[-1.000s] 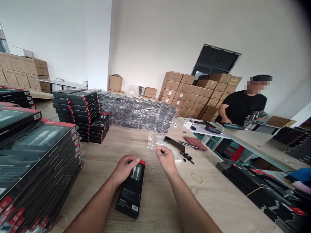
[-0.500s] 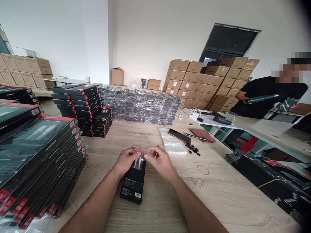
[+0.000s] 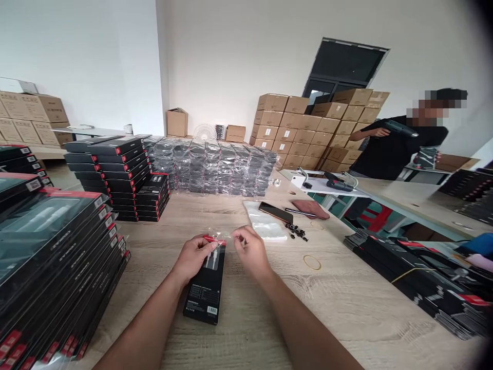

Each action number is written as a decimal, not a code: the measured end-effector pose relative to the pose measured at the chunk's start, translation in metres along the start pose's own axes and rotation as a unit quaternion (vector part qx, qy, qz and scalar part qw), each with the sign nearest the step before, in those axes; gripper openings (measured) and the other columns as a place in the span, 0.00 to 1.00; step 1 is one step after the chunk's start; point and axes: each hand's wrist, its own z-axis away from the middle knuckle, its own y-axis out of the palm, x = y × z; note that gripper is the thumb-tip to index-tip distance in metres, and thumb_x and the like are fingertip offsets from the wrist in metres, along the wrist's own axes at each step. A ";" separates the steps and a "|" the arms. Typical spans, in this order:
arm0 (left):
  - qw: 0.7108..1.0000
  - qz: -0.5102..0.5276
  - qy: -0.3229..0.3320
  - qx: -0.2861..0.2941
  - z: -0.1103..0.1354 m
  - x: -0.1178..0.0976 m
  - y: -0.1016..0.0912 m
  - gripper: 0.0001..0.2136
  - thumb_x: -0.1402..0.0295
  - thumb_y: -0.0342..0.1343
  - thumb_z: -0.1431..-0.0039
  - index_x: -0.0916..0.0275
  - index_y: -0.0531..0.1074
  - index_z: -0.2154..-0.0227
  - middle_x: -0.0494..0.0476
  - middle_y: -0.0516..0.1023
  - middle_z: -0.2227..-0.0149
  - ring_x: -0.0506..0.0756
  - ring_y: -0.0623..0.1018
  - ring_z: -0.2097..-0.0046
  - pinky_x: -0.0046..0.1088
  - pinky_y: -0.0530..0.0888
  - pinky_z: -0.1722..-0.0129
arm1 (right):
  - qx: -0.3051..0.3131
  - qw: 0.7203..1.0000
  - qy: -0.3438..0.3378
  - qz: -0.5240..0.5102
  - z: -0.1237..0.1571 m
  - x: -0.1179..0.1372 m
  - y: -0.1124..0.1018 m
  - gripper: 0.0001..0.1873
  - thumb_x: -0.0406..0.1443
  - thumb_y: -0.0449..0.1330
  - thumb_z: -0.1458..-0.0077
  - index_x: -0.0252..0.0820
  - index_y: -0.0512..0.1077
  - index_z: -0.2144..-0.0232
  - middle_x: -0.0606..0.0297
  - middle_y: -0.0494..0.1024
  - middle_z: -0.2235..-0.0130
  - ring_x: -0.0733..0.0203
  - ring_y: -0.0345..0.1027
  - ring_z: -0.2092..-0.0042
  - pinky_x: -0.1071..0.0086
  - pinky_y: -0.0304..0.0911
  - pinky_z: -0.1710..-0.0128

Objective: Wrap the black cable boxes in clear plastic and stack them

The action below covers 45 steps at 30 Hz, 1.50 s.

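Observation:
A slim black box with a red top end, printed text, a barcode and a picture of white cable plugs lies on the wooden table in front of me. My left hand grips its far, red end, thumb on top. Clear plastic film sticks out past that end. To the right of the box, my right hand is closed in a pinch at the edge of this film, apart from the box itself. The exact fingertip contact is small and hard to see.
Bagged black boxes are piled at left, with a box stack behind. Film-wrapped bundles line the back. Plastic sleeves, a phone, small black parts and a rubber band lie right. A person holds a heat gun.
My right hand has moved off the box's red end to the right, drawing clear film. My left hand keeps its grip. The view has turned slightly right, and the person has raised the heat gun.

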 end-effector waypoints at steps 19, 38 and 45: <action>0.951 0.192 -0.174 0.170 0.014 -0.011 0.005 0.21 0.66 0.65 0.57 0.67 0.75 0.58 0.59 0.80 0.68 0.54 0.77 0.70 0.28 0.71 0.68 | 0.085 0.982 0.064 -0.157 0.007 -0.026 0.008 0.06 0.36 0.57 0.48 0.43 0.74 0.69 0.67 0.70 0.72 0.63 0.65 0.71 0.69 0.62 0.71; 0.993 -0.104 0.001 -0.055 0.009 -0.007 0.007 0.20 0.66 0.62 0.54 0.63 0.67 0.57 0.63 0.72 0.50 0.53 0.77 0.64 0.31 0.70 0.62 | 0.098 0.994 -0.027 0.047 0.000 0.001 -0.003 0.14 0.37 0.50 0.38 0.45 0.76 0.65 0.63 0.73 0.69 0.61 0.68 0.66 0.68 0.64 0.64; 1.000 -0.013 -0.011 -0.016 0.007 -0.007 0.007 0.22 0.72 0.61 0.55 0.65 0.70 0.53 0.62 0.76 0.53 0.55 0.78 0.59 0.30 0.72 0.59 | 0.096 0.995 -0.016 0.019 0.001 0.003 0.000 0.10 0.36 0.54 0.42 0.47 0.75 0.64 0.65 0.72 0.70 0.63 0.67 0.70 0.70 0.63 0.69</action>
